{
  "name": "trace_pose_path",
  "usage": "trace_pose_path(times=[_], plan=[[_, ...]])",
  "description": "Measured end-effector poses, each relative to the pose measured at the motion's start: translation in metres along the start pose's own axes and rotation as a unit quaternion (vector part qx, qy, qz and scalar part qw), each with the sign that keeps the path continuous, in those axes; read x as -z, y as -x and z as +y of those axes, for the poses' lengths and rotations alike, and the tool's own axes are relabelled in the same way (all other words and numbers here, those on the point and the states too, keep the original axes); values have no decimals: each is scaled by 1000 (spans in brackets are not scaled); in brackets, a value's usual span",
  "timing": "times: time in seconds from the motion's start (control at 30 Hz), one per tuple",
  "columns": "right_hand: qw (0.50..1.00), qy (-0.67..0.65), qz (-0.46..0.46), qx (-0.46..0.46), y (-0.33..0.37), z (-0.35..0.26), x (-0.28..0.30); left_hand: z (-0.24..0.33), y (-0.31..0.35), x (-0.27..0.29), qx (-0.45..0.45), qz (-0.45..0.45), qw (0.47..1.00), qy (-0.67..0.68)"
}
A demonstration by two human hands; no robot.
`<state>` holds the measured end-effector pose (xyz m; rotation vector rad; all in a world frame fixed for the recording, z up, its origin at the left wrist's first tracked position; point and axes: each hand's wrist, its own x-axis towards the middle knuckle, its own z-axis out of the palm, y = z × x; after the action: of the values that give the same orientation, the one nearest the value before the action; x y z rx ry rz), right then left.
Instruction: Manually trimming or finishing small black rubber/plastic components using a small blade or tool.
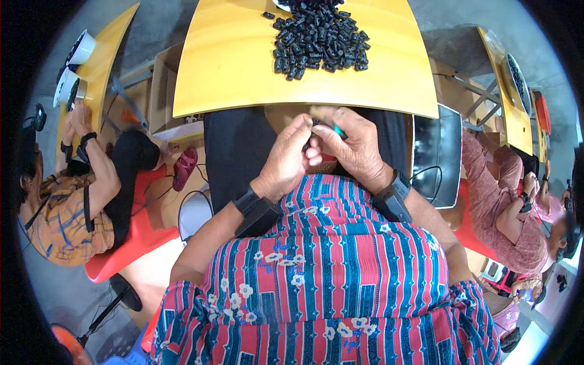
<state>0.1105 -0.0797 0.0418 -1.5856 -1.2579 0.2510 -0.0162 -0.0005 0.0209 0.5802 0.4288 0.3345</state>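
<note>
Just off the near edge of the yellow table, above my lap, both hands work close together. My left hand is closed, its thumb and fingers pinching a small black plastic part, mostly hidden between the hands. My right hand is curled against the left fingertips; a bit of a teal thing shows in its grip, too covered to tell its kind. The right fingertips are smeared by motion. A heap of similar small black parts lies on the table beyond my hands.
At the table's far edge, a white container is partly cut off. A cardboard box stands left below the tabletop, and a black-sided bin to the right. Co-workers sit at yellow tables on both sides; white bowls stand on the left one.
</note>
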Motion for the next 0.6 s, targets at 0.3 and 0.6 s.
trace_pose_path(times=[0.3,0.6], plan=[[993,-1,-109,-40,-7,4,2,7,-1,7,86,28,990,111],[991,118,-21,-65,-55,30,12,18,-12,13,103,8,992,78]])
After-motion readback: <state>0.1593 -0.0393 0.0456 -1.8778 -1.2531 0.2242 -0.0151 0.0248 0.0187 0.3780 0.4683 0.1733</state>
